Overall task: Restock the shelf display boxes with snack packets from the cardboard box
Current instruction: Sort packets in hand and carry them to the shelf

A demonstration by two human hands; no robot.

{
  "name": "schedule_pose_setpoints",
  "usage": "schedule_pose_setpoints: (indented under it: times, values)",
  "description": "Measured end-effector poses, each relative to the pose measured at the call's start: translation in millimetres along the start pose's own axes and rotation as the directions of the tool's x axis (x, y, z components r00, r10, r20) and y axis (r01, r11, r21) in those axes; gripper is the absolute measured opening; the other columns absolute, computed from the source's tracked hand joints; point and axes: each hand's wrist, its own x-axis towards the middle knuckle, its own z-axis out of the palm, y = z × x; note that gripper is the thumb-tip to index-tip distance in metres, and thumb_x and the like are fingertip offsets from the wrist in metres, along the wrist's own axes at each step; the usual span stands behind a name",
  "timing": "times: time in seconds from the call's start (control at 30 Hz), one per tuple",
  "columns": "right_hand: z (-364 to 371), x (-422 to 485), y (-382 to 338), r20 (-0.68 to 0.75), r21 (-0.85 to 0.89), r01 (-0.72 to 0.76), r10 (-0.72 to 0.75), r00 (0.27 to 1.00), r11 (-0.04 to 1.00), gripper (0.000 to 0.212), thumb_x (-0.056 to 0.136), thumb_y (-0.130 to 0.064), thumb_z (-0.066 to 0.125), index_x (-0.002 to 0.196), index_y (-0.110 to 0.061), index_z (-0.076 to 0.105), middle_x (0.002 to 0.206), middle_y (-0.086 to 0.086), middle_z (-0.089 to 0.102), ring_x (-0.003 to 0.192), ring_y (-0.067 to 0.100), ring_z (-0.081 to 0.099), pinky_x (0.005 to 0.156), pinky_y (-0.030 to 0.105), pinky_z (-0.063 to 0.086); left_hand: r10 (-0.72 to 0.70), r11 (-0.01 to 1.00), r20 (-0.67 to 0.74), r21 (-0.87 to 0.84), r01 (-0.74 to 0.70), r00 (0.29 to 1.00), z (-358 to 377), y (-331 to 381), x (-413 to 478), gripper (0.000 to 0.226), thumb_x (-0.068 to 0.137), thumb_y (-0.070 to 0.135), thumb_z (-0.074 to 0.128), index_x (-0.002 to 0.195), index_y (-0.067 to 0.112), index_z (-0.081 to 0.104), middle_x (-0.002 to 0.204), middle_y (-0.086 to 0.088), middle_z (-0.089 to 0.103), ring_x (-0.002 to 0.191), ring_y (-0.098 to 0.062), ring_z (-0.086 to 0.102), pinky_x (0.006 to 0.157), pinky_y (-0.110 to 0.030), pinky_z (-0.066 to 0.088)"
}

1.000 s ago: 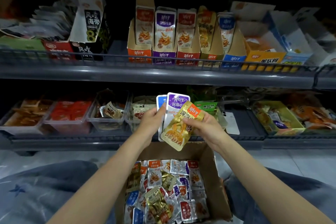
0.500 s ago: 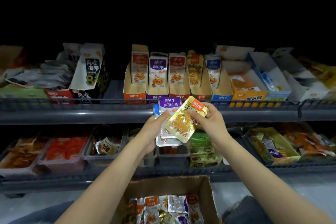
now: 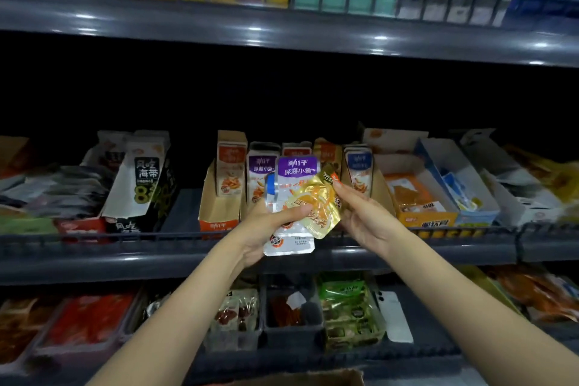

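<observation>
Left hand [image 3: 266,226]: we clamped a fanned stack of purple-and-white foil snack packets [image 3: 296,188].
Right hand [image 3: 360,216]: we pinched the crinkled gold foil packet [image 3: 316,207].
Risk: slick foil could slide loose near the grey shelf's front rail [image 3: 156,236].

Snack packets [image 3: 294,197] in both hands

Both my bare forearms reach up and forward, converging at centre. My left hand [image 3: 266,222] is palm-in, thumb pressed across the front of what it grips, fingers curled behind. My right hand [image 3: 360,216] is cupped, fingertips [image 3: 336,186] pinching at the top, wrist bent slightly.
</observation>
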Motion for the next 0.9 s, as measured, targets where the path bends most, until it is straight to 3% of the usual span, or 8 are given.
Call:
schedule_pose_setpoints:
  times: [0.13,0.27,0.37,0.5,0.67,0.7,0.8,0.9]
  values:
    - [-12,14,-12,-0.047,-0.132,0.056,-0.063,0.997,0.99,0.035,0.08,-0.019,0.066,0.114,-0.011,0.062,0.106,0.006,0.071,0.095,0.017,0.067,0.079,0.028,0.056,-0.008,0.998,-0.086,0.063,0.013,0.996,4,5,21,0.061,0.048,0.031,0.086,0.104,0.021,0.064,0.101,-0.005,0.073,0.103,-0.026,0.066,0.102,-0.049,0.044]
    - [-29,25,-34,-0.041,-0.293,0.108,-0.125,0.991,0.95,0.036,0.084,-0.011,0.064,0.118,-0.018,0.057,0.108,0.004,0.07,0.097,0.014,0.068,0.074,0.023,0.055,-0.02,0.983,-0.191,0.177,0.054,0.981,6,11,40,0.087,0.035,0.046,0.089,0.112,0.017,0.06,0.107,-0.002,0.071,0.105,-0.02,0.063,0.102,-0.042,0.043]
    - [-38,34,-55,-0.025,-0.451,0.192,-0.227,0.973,0.872,0.039,0.085,-0.01,0.064,0.121,-0.02,0.055,0.111,0.003,0.067,0.098,0.016,0.066,0.076,0.024,0.055,-0.02,0.971,-0.263,0.224,0.081,0.965,3,15,55,0.077,0.053,0.044,0.088,0.115,0.012,0.054,0.113,0.0,0.064,0.107,-0.017,0.056,0.098,-0.034,0.041]
    - [-47,54,-91,-0.043,-0.66,0.262,-0.383,0.923,0.705,0.031,0.086,-0.007,0.064,0.115,-0.007,0.055,0.098,0.002,0.067,0.085,0.009,0.065,0.065,0.012,0.052,0.046,0.965,-0.286,0.26,0.031,0.957,-11,20,72,0.035,0.071,0.028,0.081,0.096,0.019,0.059,0.094,0.004,0.066,0.089,-0.01,0.06,0.07,-0.024,0.043]
    - [-44,90,-102,-0.031,-0.783,0.263,-0.457,0.889,0.564,0.035,0.084,-0.004,0.066,0.118,-0.007,0.056,0.101,0.002,0.059,0.09,0.012,0.056,0.056,0.001,0.044,0.097,0.96,-0.285,0.281,-0.014,0.953,-17,22,82,0.024,0.079,0.018,0.074,0.077,0.025,0.051,0.079,0.011,0.06,0.07,0.003,0.052,0.056,-0.013,0.039]
    - [-43,100,-101,0.02,-0.804,0.277,-0.443,0.896,0.526,0.039,0.083,-0.005,0.068,0.12,-0.009,0.056,0.105,0.001,0.06,0.096,0.014,0.058,0.065,0.006,0.048,0.083,0.958,-0.277,0.288,0.0,0.957,-19,20,85,0.023,0.079,0.018,0.074,0.079,0.025,0.052,0.082,0.01,0.062,0.072,0.001,0.054,0.057,-0.012,0.04]
    - [-45,128,-94,0.169,-0.908,0.29,-0.369,0.914,0.301,0.049,0.083,-0.013,0.07,0.128,-0.016,0.052,0.119,0.001,0.059,0.111,0.017,0.057,0.087,0.024,0.045,0.055,0.959,-0.296,0.281,0.032,0.954,-23,19,91,0.034,0.075,0.025,0.078,0.096,0.016,0.052,0.097,0.007,0.06,0.097,-0.014,0.054,0.082,-0.025,0.038]
    - [-47,150,-87,0.185,-0.935,0.274,-0.351,0.918,0.223,0.048,0.085,-0.015,0.069,0.129,-0.017,0.051,0.118,-0.003,0.056,0.111,0.015,0.055,0.086,0.021,0.043,0.036,0.958,-0.296,0.284,0.052,0.954,-27,14,96,0.04,0.072,0.028,0.08,0.103,0.018,0.056,0.102,0.004,0.063,0.095,-0.012,0.055,0.073,-0.025,0.04]
